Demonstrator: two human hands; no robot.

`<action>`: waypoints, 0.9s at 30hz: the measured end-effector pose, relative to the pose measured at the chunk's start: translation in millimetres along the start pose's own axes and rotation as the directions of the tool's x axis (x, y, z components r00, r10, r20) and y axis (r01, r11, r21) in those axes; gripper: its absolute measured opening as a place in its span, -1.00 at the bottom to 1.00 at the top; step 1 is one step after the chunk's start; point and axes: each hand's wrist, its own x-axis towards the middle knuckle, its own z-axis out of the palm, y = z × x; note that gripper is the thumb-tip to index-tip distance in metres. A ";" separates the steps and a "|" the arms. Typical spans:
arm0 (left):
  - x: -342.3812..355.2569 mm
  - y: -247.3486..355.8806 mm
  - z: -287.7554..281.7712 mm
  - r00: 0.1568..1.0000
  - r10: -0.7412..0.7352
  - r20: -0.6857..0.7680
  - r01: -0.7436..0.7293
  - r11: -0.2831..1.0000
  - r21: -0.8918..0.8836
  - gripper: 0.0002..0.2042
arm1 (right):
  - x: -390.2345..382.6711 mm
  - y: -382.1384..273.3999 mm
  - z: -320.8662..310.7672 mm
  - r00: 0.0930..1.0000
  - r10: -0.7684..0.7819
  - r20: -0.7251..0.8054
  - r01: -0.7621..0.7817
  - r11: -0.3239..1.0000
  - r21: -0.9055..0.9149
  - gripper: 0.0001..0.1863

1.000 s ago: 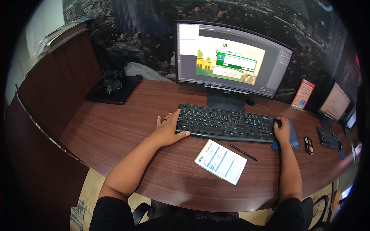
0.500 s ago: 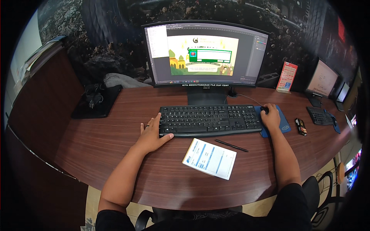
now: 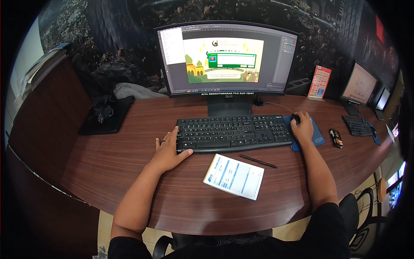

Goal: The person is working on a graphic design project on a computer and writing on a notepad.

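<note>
My left hand (image 3: 170,153) rests with fingers apart at the left end of the black keyboard (image 3: 233,133), thumb along its front edge. My right hand (image 3: 302,128) is curled over a black mouse (image 3: 296,117) on a blue mouse pad (image 3: 318,137). In front of the keyboard lie a printed form pad (image 3: 233,177) and a black pen (image 3: 258,161). Behind the keyboard stands a monitor (image 3: 226,60) showing a green-and-yellow illustration with a green-bordered dialog box and a white panel at top left.
A black flat object (image 3: 120,118) with bundled cables lies at back left, beside a wooden partition (image 3: 47,116). At right are a red-and-white standing card (image 3: 319,82), a small dark pack (image 3: 336,138), a second monitor (image 3: 359,84), another keyboard (image 3: 358,127) and a black chair (image 3: 364,218).
The view has swung right, so the desk and monitor sit farther left in the picture. My hands stay at the keyboard edge and on the mouse.
</note>
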 end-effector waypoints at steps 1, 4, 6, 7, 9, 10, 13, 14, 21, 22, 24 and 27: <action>-0.1 0.4 0.1 1.000 -0.001 0.003 0.001 1.000 0.000 0.07 | -0.5 0.3 -0.5 0.998 -0.045 -0.034 0.045 0.999 0.002 -0.66; 0.2 -2.1 1.0 1.000 -0.002 0.011 0.002 1.000 0.010 0.08 | 0.3 6.8 3.9 0.998 -0.057 0.014 0.056 0.998 0.014 -0.67; 0.1 -0.9 0.1 1.000 -0.004 0.012 0.004 1.000 0.010 0.08 | 1.1 9.4 5.5 0.999 -0.044 0.028 0.043 0.999 0.015 -0.67; 0.1 -0.4 -0.2 1.000 -0.007 0.013 0.007 1.000 0.010 0.08 | 1.3 9.8 6.1 0.999 -0.031 0.042 0.030 0.999 0.016 -0.67; -0.2 -0.2 0.3 1.000 -0.012 0.012 0.012 1.000 0.008 0.07 | 1.7 9.5 6.6 0.998 -0.018 0.056 0.017 1.000 0.022 -0.66; -0.1 -0.2 0.5 1.000 -0.017 0.011 0.017 1.000 0.006 0.07 | 1.9 9.2 6.7 0.998 -0.006 0.070 0.004 1.000 0.028 -0.66; 0.6 -1.1 0.7 1.000 -0.011 0.004 0.011 1.000 0.007 0.06 | 1.4 5.9 4.0 0.997 -0.004 0.074 0.002 1.000 0.028 -0.65; 0.4 -1.2 0.8 1.000 -0.011 0.006 0.011 1.000 0.008 0.06 | 1.7 6.1 4.3 0.997 -0.003 0.075 0.001 1.000 0.028 -0.65; 0.8 -0.6 0.8 1.000 -0.013 0.005 0.013 1.000 0.001 0.06 | 1.0 4.5 2.2 0.997 0.002 0.077 -0.005 0.999 0.031 -0.66; 0.5 -0.6 0.8 1.000 -0.015 0.004 0.015 1.000 -0.002 0.06 | 0.9 3.9 1.7 0.997 0.005 0.082 -0.007 1.000 0.029 -0.65; 0.7 0.0 0.6 1.000 -0.013 0.003 0.013 1.000 -0.005 0.06 | 1.5 4.8 1.7 0.996 0.008 0.090 -0.011 1.000 0.027 -0.65; 0.8 -0.4 1.2 1.000 -0.011 0.003 0.011 1.000 -0.006 0.06 | 0.5 3.9 1.7 0.997 0.001 0.072 -0.004 0.999 0.040 -0.66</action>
